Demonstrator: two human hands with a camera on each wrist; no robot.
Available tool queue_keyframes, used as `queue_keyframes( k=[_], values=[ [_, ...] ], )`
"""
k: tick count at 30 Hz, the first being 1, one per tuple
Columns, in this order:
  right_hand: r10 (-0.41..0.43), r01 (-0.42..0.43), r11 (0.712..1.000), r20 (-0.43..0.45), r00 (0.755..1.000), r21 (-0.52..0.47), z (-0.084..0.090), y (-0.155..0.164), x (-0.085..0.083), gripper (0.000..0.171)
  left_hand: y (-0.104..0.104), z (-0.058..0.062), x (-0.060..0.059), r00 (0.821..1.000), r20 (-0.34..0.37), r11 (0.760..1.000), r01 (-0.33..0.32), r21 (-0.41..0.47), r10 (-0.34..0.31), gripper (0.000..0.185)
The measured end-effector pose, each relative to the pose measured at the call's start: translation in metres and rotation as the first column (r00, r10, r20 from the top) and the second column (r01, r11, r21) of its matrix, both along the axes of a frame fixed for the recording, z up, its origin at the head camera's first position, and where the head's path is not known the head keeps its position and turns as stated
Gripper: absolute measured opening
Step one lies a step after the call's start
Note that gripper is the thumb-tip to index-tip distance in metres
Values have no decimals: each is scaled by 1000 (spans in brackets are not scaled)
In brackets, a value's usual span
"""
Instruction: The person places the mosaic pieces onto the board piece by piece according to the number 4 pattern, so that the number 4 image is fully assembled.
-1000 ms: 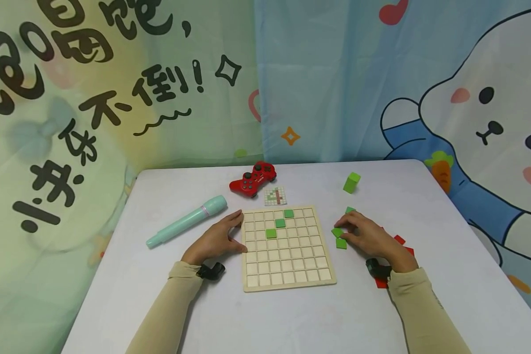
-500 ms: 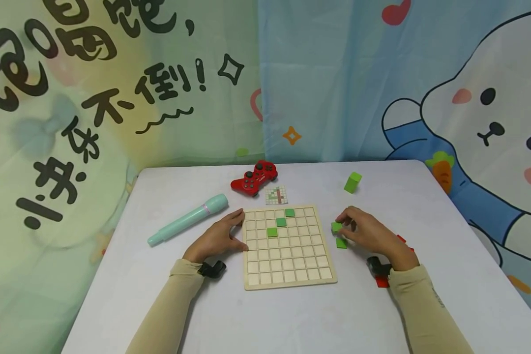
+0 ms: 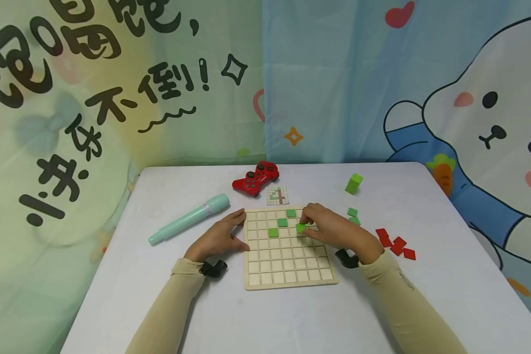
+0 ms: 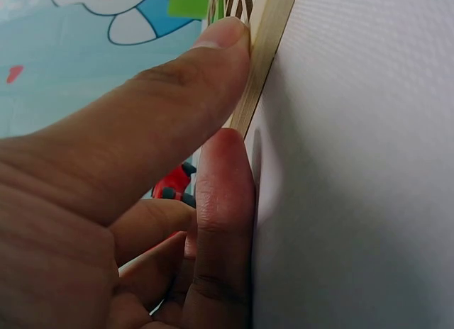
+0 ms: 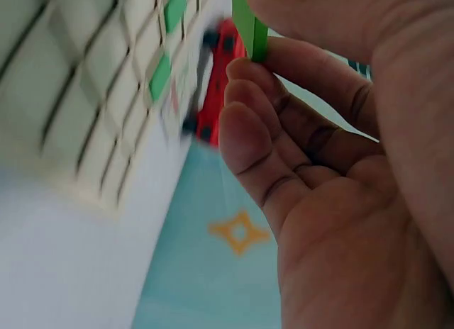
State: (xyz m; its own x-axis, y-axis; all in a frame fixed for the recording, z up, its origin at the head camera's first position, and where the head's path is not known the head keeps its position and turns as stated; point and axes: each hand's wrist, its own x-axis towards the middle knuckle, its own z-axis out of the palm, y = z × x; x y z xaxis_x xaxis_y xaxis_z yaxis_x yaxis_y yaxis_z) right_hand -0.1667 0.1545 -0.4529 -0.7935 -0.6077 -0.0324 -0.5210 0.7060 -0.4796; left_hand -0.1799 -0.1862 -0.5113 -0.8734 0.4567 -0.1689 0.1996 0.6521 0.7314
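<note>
While the right hand [image 3: 332, 231] hovers over the upper right part of the wooden grid board [image 3: 287, 280], its thumb and fingertips pinch a small green square tile [image 3: 300, 227]. Seen from the right wrist, the tile [image 5: 250, 20] is thin, flat and smooth, held on edge rather than lying level; being square, it has no clear long axis. Three more green tiles [image 3: 282, 222] sit in cells, stepping diagonally up to the right. Left hand [image 3: 217, 238] lies at the board's left rim, thumb [image 4: 177, 95] pressed on the pale wood edge [image 4: 266, 52], fingers resting on the white table [image 3: 159, 305]. Board is square, cut into shallow square cells. Loose red tiles [image 3: 396, 243] lie right of it, glossy red gamepad [image 3: 255, 178] behind.
</note>
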Motion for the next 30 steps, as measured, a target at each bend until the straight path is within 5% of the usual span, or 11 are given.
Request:
queue_keyframes(
  k=[13,30],
  values=[
    [107,-106,994,41,993,-8,-24,-65,-1,13,5,-3,-2,1000,-2,1000,9,-4,-9,103],
    [114,-114,993,1,993,29,-36,-94,1,14,-2,-3,-3,1000,-22,1000,10,-13,-11,102]
  ],
)
